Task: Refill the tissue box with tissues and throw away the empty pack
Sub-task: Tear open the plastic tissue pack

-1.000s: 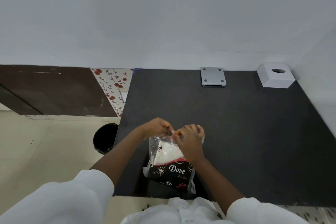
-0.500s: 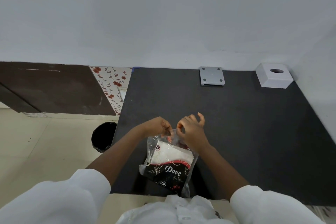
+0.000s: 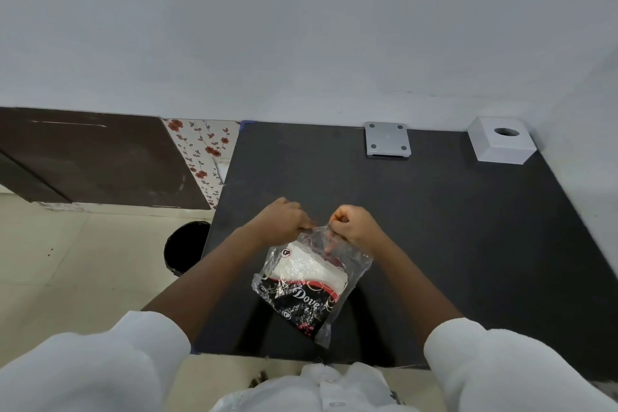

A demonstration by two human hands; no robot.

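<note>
A black table (image 3: 434, 244) fills the centre and right of the view, its far edge against a pale wall (image 3: 301, 27). At about nine o'clock from the table stands a dark brown cabinet (image 3: 83, 157), and between cabinet and table runs a strip of flowered panel (image 3: 200, 150). Two white sleeves (image 3: 90, 375) frame the near edge at six o'clock. A black bin (image 3: 185, 251) stands on the floor just beside the table's left edge, at eight o'clock from the hands. The tissue pack (image 3: 307, 288), clear plastic with a dark printed lower half and white tissues showing inside, is held over the near middle of the table, tilted, its lower end toward five o'clock. A white tissue box (image 3: 501, 144) with a round hole in its top sits at the far right corner, at one o'clock and well apart from the pack. A grey square plate (image 3: 387, 139) lies against the far edge at twelve o'clock. The left hand (image 3: 284, 222) and the right hand (image 3: 354, 224) are each closed, pinching the pack's upper plastic edge, side by side.
</note>
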